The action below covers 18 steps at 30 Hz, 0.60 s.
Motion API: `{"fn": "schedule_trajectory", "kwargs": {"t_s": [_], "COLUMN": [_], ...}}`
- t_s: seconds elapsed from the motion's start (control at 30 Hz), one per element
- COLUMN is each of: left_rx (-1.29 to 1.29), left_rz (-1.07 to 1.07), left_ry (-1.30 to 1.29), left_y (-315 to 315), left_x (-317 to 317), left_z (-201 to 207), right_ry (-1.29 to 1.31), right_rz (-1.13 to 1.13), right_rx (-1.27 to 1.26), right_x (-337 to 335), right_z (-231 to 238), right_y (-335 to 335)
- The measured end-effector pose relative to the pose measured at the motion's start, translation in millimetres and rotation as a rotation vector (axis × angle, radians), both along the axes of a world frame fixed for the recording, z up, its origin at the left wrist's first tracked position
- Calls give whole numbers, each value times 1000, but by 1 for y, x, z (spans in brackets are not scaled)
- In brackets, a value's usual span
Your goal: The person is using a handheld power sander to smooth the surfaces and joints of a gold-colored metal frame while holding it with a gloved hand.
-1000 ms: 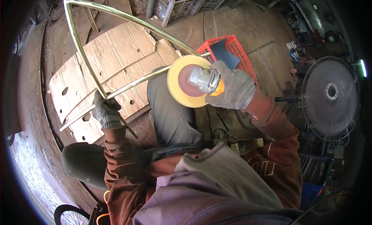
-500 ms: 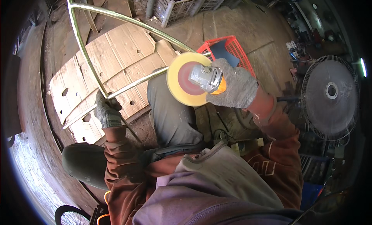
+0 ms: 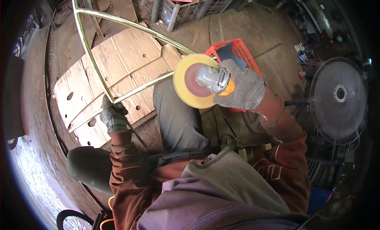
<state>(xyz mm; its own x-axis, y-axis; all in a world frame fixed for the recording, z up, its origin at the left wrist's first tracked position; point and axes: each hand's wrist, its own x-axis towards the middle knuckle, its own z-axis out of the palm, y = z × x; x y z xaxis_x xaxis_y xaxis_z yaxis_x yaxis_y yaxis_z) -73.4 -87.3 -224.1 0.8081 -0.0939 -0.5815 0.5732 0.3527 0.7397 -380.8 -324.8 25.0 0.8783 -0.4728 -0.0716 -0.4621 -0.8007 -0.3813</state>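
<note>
The left grip (image 3: 114, 116) is wrapped around the near corner of the shiny metal frame (image 3: 145, 87), which stretches ahead and to the right of it. The right grip (image 3: 244, 87) is curled around a grinder (image 3: 213, 78). Its yellow disc (image 3: 183, 87) is just left of that grip, over a bar. The work seems partway done: the bars shine, but I can't tell which spots are left.

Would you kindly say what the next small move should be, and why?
Perhaps ease the yellow disc along the lower tube: the right grip holds the grinder with its disc overlapping that tube in view, while the left grip holds the frame.
</note>
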Motion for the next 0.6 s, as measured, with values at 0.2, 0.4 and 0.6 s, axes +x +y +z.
{"fn": "schedule_trajectory", "kwargs": {"t_s": [0.2, 0.4, 0.6], "left_rx": [-39, -51, -81], "left_rz": [-24, -48, -88], "left_ry": [-37, 1, 11], "left_y": [1, 4, 1], "left_x": [-2, 0, -4], "left_z": [-2, -2, 8], "right_ry": [-50, 63, 90], "right_rz": [42, -39, -112], "right_rx": [-30, 10, 77], "right_x": [2, -8, -20], "right_z": [1, -6, -13], "right_y": [-4, 1, 13]}}
